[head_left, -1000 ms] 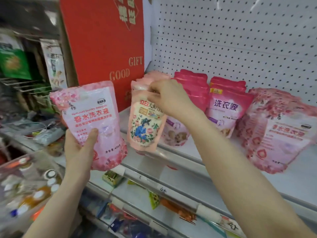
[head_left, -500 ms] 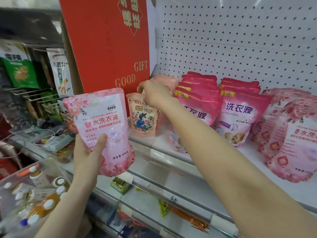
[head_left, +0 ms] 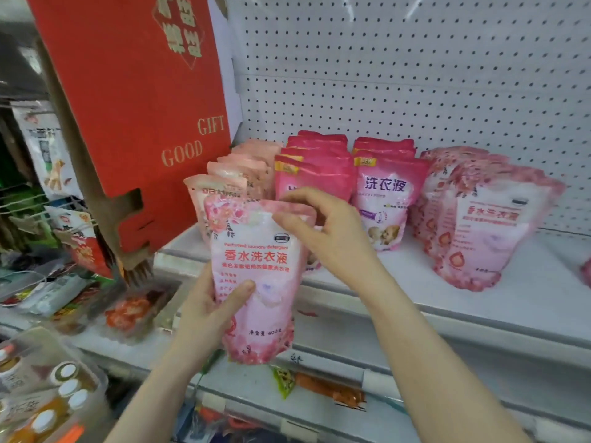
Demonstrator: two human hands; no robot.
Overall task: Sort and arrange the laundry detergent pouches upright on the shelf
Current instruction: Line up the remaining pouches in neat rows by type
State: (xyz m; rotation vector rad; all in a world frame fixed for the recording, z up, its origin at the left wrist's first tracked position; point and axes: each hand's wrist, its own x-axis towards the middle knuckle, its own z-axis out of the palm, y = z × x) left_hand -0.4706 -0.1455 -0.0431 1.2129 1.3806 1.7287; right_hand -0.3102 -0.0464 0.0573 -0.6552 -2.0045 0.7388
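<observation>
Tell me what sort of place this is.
Most likely a small shop. A white pegboard-backed shelf holds rows of identical detergent pouches, its front rail carries handwritten price marks, and snack packets hang on a rack nearby.

Held pouch [head_left: 256, 276] sat in front of the shelf [head_left: 479, 302] edge, left hand [head_left: 204, 311] low on it, right hand [head_left: 326, 231] at its top corner. Behind it on the shelf stood four pouch rows side by side, leftmost row [head_left: 236, 174] beside the gift box [head_left: 134, 116], rightmost stack [head_left: 483, 215] apart.
</observation>
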